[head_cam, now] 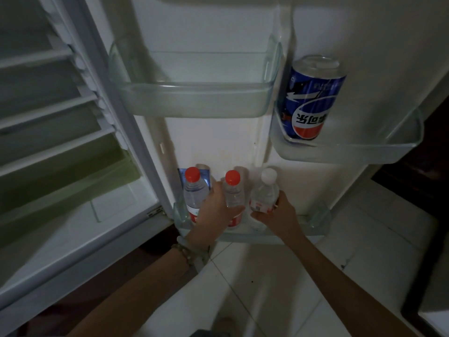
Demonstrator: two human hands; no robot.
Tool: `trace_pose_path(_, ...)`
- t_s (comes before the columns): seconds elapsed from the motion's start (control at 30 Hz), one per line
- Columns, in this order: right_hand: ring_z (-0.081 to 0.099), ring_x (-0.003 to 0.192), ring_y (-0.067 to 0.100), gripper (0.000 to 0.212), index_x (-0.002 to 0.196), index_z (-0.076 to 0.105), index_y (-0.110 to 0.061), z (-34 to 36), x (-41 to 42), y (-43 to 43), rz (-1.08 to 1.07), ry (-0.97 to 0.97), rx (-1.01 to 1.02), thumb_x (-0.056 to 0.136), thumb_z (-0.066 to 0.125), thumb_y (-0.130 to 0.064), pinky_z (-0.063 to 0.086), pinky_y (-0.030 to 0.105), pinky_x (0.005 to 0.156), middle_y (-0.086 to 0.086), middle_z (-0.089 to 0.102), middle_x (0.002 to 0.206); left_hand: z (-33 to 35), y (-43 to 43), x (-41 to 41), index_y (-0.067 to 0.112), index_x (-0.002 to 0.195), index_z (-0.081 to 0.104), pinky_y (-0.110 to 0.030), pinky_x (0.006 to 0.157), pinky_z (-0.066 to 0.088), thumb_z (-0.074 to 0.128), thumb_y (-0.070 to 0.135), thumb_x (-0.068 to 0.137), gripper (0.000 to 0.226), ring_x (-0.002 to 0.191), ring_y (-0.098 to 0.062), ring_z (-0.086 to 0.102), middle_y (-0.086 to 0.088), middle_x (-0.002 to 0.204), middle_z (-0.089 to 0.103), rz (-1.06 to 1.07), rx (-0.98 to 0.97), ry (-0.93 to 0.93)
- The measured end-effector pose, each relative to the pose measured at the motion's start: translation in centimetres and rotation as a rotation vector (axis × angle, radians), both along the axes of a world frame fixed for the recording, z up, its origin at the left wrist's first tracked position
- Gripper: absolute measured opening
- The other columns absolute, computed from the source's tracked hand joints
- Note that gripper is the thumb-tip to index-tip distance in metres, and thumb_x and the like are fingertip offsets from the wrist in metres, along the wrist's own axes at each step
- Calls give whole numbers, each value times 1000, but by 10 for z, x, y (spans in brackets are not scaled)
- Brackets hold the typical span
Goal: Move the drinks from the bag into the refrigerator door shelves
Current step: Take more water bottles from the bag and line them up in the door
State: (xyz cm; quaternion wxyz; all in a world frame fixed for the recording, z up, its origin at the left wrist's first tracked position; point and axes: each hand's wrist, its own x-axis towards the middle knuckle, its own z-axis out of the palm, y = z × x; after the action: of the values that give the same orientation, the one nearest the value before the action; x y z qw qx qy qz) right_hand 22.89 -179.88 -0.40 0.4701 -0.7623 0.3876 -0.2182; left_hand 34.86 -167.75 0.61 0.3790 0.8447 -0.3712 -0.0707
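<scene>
Three clear water bottles stand in the bottom door shelf (pixel 313 218) of the open refrigerator. My left hand (pixel 216 210) is shut on the middle red-capped bottle (pixel 233 190). Held in my right hand (pixel 279 212) is the white-capped bottle (pixel 266 188) to its right. Another red-capped bottle (pixel 193 188) stands free at the shelf's left end, with a blue carton (pixel 205 175) behind it. A blue Pepsi can (pixel 312 98) sits in the small upper right door shelf (pixel 379 147). The bag is out of view.
The wide middle door shelf (pixel 194 93) holds nothing. The refrigerator's inner wire shelves (pixel 48 110) lie to the left. White floor tiles (pixel 267 288) spread below, and a dark cabinet (pixel 425 166) stands at the right.
</scene>
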Motion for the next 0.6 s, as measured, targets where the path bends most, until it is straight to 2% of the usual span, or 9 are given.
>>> trace_pose_path(0.17,55,90,14,71,118,46,-11,6,-4,5,46,-21,-8,59,86,-14,40,21,71,1,57,105,7,4,-8,2,132,39,-38,93,43,81,30,69,81,111,-32,54,-17,123,53,9,-28,7)
trace_pose_path(0.27,54,95,12,69,118,46,-15,15,-15,6,105,-47,-38,61,85,-14,41,18,73,-1,56,108,5,16,-16,2,135,35,-42,90,49,79,39,70,87,110,-32,56,-17,124,53,31,2,-36)
trace_pose_path(0.33,51,102,13,76,127,41,-13,22,-26,8,123,-46,-72,64,84,-14,42,24,82,0,52,116,6,26,-24,0,132,39,-44,85,50,79,41,69,85,106,-33,57,-17,119,55,43,3,-53)
trace_pose_path(0.4,48,109,16,82,133,37,-13,30,-38,14,116,-58,-123,66,82,-14,42,32,91,0,49,120,12,39,-33,-1,128,45,-44,86,50,70,44,73,76,105,-34,58,-18,116,58,45,0,-167)
trace_pose_path(0.47,47,112,15,78,132,38,-14,37,-51,24,156,-102,-191,67,81,-13,40,31,93,-2,48,122,16,55,-42,-4,127,48,-45,92,49,60,47,76,73,110,-36,57,-20,120,58,20,70,-384)
trace_pose_path(0.53,43,115,12,77,134,38,-14,43,-65,41,246,-94,-260,69,79,-14,36,29,93,-4,46,126,17,74,-53,-6,126,51,-47,93,49,74,42,69,78,113,-39,57,-22,123,58,23,183,-560)
trace_pose_path(0.6,38,114,10,76,135,38,-8,47,-77,62,351,-86,-360,71,78,-12,32,27,95,1,45,124,17,94,-68,-4,124,54,-46,92,49,83,42,61,83,113,-37,59,-21,122,61,77,266,-623)
